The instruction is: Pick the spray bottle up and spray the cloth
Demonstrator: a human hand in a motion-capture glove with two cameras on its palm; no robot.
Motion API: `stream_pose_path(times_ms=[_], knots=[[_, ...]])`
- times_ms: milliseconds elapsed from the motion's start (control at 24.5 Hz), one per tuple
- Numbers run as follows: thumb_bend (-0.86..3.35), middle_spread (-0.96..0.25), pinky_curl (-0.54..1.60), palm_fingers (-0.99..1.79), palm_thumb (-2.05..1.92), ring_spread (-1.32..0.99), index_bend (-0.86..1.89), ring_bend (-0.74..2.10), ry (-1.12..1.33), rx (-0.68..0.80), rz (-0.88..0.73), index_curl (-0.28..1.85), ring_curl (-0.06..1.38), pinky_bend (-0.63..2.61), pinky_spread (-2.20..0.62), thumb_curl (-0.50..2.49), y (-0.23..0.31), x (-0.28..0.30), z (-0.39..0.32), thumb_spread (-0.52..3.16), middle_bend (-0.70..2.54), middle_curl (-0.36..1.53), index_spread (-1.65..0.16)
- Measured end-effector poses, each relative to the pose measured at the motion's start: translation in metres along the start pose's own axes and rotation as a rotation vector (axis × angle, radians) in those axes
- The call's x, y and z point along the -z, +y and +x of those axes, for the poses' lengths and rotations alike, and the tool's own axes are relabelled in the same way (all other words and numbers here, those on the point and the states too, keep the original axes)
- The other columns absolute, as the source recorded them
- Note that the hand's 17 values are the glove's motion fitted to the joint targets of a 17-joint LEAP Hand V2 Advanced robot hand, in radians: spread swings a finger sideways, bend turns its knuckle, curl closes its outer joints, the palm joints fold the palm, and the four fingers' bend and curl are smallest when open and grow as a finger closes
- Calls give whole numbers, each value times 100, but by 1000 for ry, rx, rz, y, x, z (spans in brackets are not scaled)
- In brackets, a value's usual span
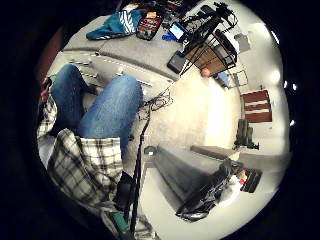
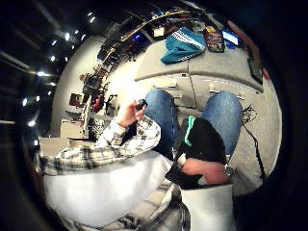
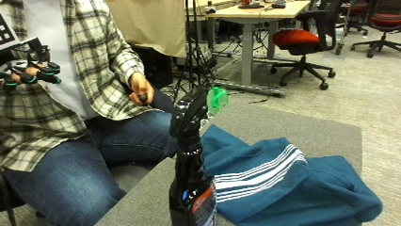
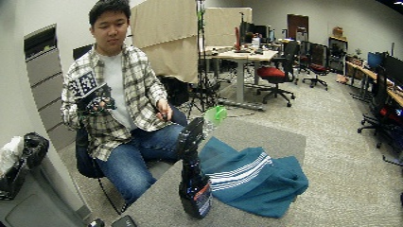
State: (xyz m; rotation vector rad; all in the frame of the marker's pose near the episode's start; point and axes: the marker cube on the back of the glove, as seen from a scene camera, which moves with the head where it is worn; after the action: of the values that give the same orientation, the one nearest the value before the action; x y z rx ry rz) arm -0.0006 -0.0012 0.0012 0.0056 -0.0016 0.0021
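Right hand (image 3: pixel 25 70) raised at chest height, held against the plaid shirt (image 3: pixel 94 52), well apart from the surface (image 3: pixel 276 127); fingers (image 3: pixel 47 77) loosely curled, holding nothing; palm views show only the person's lap and the room, no task thing near the palm; bare left hand (image 3: pixel 141 89) down by the thigh, gripping a small dark object; 1 spray bottle (image 3: pixel 191 165), upright on the near edge of the surface, green nozzle on top; 1 teal cloth (image 3: pixel 282 183) with white stripes, bunched just beside the bottle, looks touching its base.
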Motion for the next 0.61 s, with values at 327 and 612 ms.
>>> stream_pose_path(times_ms=[327,612], knots=[[30,-6,10,25,49,6,18,27,-1,2,-4,14,11,35,13,19,-3,-5,1,76,20,12,-30],[28,-6,13,23,51,7,17,28,-15,-7,-10,18,14,36,16,25,-5,-7,3,96,19,17,-35]])
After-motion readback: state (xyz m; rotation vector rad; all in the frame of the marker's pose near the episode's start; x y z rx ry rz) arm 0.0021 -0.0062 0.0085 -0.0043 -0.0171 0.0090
